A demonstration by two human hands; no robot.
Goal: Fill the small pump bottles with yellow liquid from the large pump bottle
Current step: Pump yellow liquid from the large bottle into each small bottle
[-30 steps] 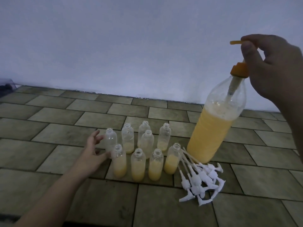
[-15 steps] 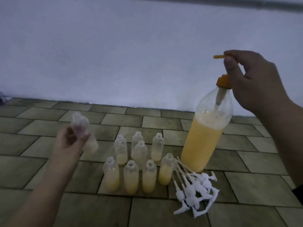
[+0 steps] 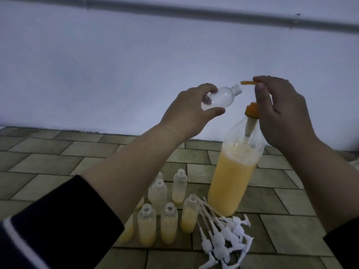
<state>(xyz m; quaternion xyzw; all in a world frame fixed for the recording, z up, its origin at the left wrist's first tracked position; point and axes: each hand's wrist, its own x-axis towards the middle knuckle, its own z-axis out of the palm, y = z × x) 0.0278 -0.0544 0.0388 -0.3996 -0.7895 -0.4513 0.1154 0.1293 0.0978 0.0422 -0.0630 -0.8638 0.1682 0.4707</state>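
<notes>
The left hand (image 3: 191, 111) grips a small clear bottle (image 3: 88, 98) around its body, thumb underneath and fingers curled over the top. The bottle is held in the air, tipped almost on its side, with its open threaded neck pointing toward 3 o'clock. That mouth sits just beside the tip of the orange spout (image 3: 247, 82), at about 9 o'clock from it; whether the two touch cannot be told. The bottle looks nearly empty.

The right hand (image 3: 281, 113) grasps the orange pump head at the top of the large pump bottle (image 3: 231, 183), fingers curled over the top of the pump, with the spout sticking out toward 9 o'clock. The orange collar (image 3: 251, 110) shows just below the hand. The large bottle stands on the tiled floor (image 3: 48, 160), leaning slightly, and holds yellow liquid with a foamy top layer up to its shoulder.

At 7 o'clock from the large bottle's base, a cluster of small open bottles (image 3: 179, 186) stands on the floor, partly hidden by the left forearm. The near row (image 3: 169, 223) holds more yellow liquid than the ones behind, which show only a little at the bottom. At 6 o'clock from the large bottle lies a pile of white pump tops (image 3: 225, 239), their dip tubes fanned toward 11 o'clock, against the nearest small bottle. A dark sleeve with a white stripe (image 3: 58, 226) covers the left arm. A pale wall (image 3: 116, 65) rises behind the floor.
</notes>
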